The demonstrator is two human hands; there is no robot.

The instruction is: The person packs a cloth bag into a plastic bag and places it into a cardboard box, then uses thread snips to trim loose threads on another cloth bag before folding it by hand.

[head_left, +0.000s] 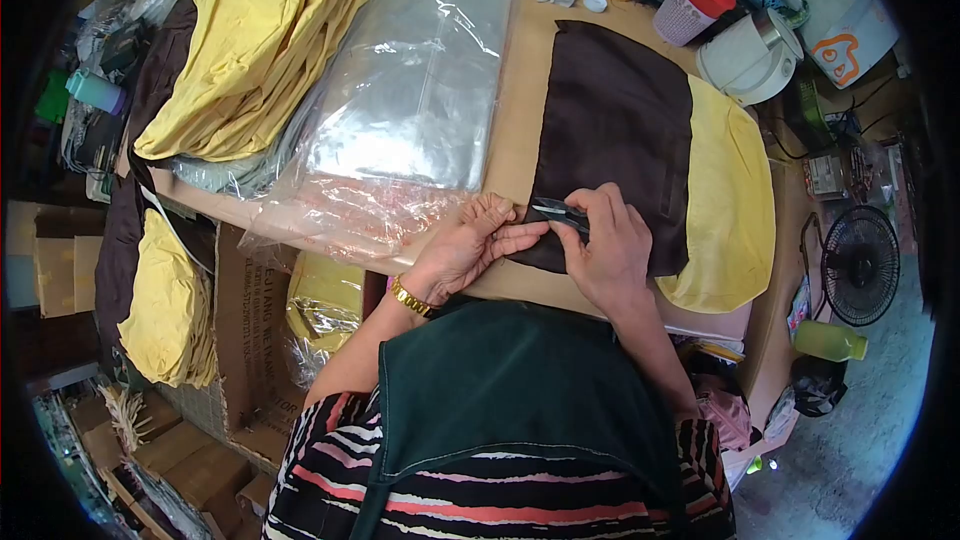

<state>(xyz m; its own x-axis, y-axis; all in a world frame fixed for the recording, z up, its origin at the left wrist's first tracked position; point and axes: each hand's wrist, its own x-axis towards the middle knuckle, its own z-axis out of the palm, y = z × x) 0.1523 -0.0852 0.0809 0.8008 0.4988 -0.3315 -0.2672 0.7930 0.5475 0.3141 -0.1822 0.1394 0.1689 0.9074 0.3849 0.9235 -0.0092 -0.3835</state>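
A dark brown fabric piece (615,130) with a yellow curved end (728,195) lies flat in front of me. My left hand (482,240) pinches its near left corner between the fingers. Held in my right hand (612,245) is a small pair of thread snips (556,210), with the blades pointing left at that same corner, close to my left fingertips. Whether the blades touch the cloth or a thread, I cannot tell.
A stack of clear plastic bags (410,80) lies left of the fabric, beside a heap of yellow fabric pieces (255,50). Along the back right stand a red-and-pink cup (692,8) and a white bucket (750,58). A black fan (860,265) is at the right.
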